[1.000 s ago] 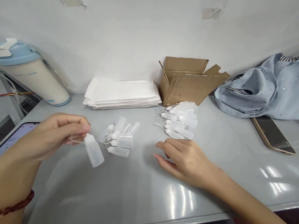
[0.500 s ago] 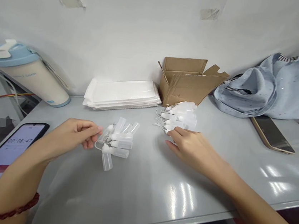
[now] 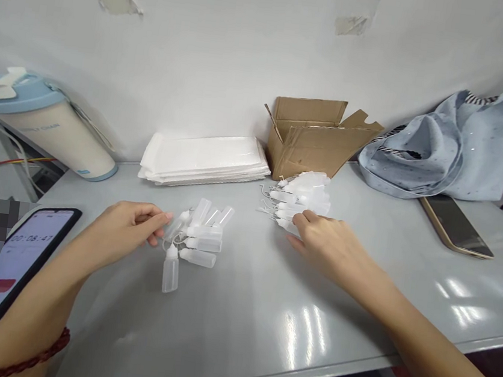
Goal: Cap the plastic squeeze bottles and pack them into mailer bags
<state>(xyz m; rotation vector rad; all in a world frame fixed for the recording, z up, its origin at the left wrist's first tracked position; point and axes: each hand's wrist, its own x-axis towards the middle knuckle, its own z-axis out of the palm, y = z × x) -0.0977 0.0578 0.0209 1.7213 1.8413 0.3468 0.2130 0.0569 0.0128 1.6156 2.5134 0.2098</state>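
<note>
- White translucent plastic dropper bottles with thin cord loops lie on the glossy grey desk (image 3: 235, 332) in two groups; on a clock read from mid-desk, with 12 at the wall, the left cluster (image 3: 205, 231) is at 10 and the right cluster (image 3: 308, 189) at 1.
- A single bottle (image 3: 171, 273), of the same kind, lies at 9, just beside the left cluster, its nozzle toward the wall and its base toward 6.
- The left hand (image 3: 125, 235), at 9, has its thumb and forefinger nearly closed by that bottle's loop; whether they pinch the cord, I cannot tell.
- The right hand (image 3: 330, 240), at 2, curls its fingers low over the nearest bottles of the right cluster, thumb set a little apart; its palm hides whether one is gripped.
- The step in hand looks like handling bottles one at a time, a hand at each cluster.
- Parting one bottle on the right would call for a light fingertip pinch on its body and a low pull toward 7, since neighbouring cords lie close and could snag.
- On the left, opening the fingertips clear of the loop would avoid dragging the cluster.
- Beyond, the open brown cardboard box (image 3: 323, 151) stands at 1, the flat white stack (image 3: 205, 156) at 11.
</note>
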